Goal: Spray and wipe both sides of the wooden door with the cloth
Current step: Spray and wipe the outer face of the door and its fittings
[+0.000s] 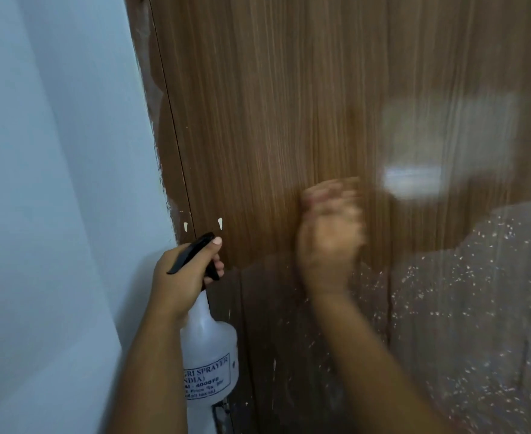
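Observation:
The brown wooden door [273, 104] fills most of the view, close in front of me. My left hand [179, 277] grips the black trigger head of a translucent white spray bottle [209, 355], held upright near the door's left edge. My right hand [330, 236] is raised against the middle of the door and is blurred by motion, with the fingers bent. No cloth shows in it or anywhere else in view. White specks and streaks cover the lower door surface [289, 339].
A pale blue wall [54, 183] stands at the left, meeting the door frame [164, 120], which has paint smears. The glossy door reflects bright light patches [446, 136] and a speckled garment [477, 292] at the right.

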Available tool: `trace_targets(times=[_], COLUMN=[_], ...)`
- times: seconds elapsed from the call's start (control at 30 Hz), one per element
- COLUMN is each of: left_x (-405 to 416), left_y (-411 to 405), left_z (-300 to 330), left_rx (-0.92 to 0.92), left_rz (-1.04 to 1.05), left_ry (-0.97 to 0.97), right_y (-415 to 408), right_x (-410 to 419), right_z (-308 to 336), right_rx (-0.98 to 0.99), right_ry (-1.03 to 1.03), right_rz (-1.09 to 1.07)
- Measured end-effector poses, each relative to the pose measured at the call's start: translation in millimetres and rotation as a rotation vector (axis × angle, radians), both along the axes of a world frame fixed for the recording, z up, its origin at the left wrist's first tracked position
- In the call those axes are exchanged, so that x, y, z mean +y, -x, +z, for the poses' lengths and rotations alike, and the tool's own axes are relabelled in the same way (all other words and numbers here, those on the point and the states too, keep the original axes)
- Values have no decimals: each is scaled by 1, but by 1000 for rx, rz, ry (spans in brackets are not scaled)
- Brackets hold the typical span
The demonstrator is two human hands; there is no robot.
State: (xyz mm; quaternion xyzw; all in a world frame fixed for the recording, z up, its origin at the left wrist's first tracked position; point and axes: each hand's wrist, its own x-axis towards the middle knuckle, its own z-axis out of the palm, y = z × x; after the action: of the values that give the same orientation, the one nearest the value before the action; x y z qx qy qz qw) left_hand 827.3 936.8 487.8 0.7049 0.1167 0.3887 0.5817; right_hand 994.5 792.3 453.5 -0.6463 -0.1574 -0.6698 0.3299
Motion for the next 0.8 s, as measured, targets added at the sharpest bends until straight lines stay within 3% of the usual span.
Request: trace_targets(times=[0.13,0.23,0.3,0.4,0.67,0.8], left_x=[1,-3,-10,-27,-64,-70], left_y=[8,10,8,-5,-36,-41], left_z=[4,7,12,17,13,8], left_rx=[-10,-2,7,4,19,8], left_rz=[23,46,42,-13,-204,-266], left_ry=[-27,-52,-54,-73,-48,-104], right_y=[43,47,40,28,-42,-57], right_x=[101,114,101,50,-190,-238], right_z=[-45,-48,-46,-36,-11,-10], right_rx=[-37,-76,-67,-23,-79,53], right_ry=[642,817,824,648,-54,-422], right_rz=[225,244,270,276,-87,-170])
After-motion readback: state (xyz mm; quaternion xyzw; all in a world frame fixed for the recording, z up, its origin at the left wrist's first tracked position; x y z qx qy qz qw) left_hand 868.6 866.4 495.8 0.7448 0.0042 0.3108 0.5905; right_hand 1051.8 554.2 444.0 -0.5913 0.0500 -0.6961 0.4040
